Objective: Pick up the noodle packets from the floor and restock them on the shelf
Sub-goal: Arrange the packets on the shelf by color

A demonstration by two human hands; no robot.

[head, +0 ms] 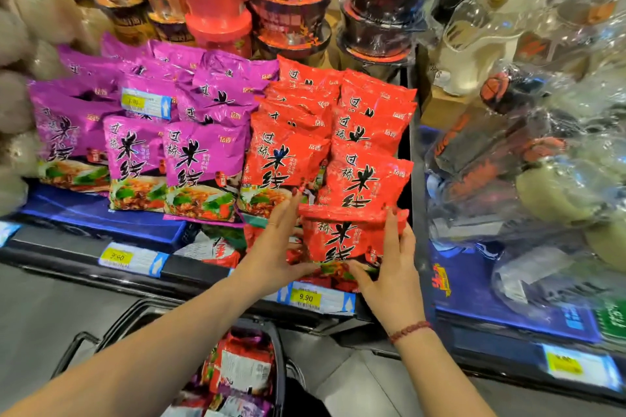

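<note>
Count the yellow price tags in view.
4: one tag atop the purple packets, two on the front shelf edge, one on the right shelf. Others may be hidden.

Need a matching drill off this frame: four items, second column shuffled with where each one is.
Column 1
1. purple noodle packets
2. red noodle packet
3. basket
4. beaded bracelet

Column 2
A. on the right wrist
B. low in front of the shelf, with packets inside
C. left half of the shelf
D. pressed between left hand and right hand at the shelf's front edge

Pairs: 1-C, 2-D, 3-B, 4-A
</note>
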